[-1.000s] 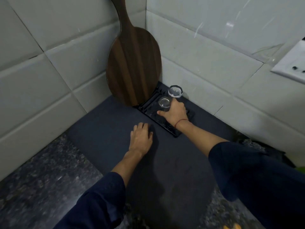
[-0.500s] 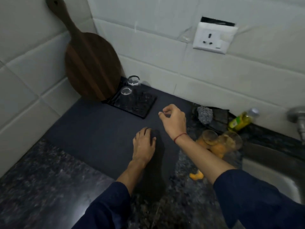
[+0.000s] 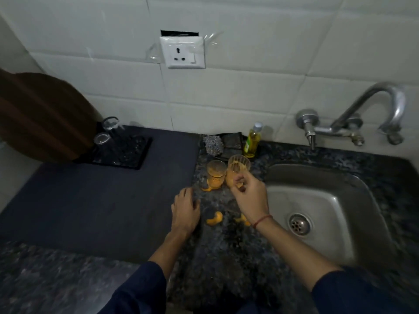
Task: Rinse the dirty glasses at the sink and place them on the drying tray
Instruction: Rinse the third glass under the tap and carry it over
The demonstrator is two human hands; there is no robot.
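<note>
Near the centre of the frame our right hand [image 3: 247, 197] curls its fingers and thumb round the lower part of a stained glass [image 3: 238, 167]. The glass is smeared with orange and sits just left of the rim of the sink [image 3: 340, 200]. A second stained glass [image 3: 215, 175] stands on the speckled counter [image 3: 226, 245] just to its left; we cannot tell whether the two touch.

Lower and further left, our left hand [image 3: 184, 211] lies palm down at the edge of the dark mat [image 3: 90, 200], fingers loosely spread and holding nothing. Orange scraps [image 3: 214, 220] lie on the counter between our wrists.

At mid left the black drying tray [image 3: 138, 155] sits on the mat against a wooden board [image 3: 40, 123]. A rear clear glass [image 3: 110, 125] and a front clear glass [image 3: 102, 139] stand at its left end.

Behind the stained glasses, against the wall, are a steel scrubber [image 3: 212, 143], a dark pad [image 3: 231, 143] and a bottle of yellow liquid [image 3: 252, 142]. The tap [image 3: 374, 103] curves over the sink at the upper right.
</note>
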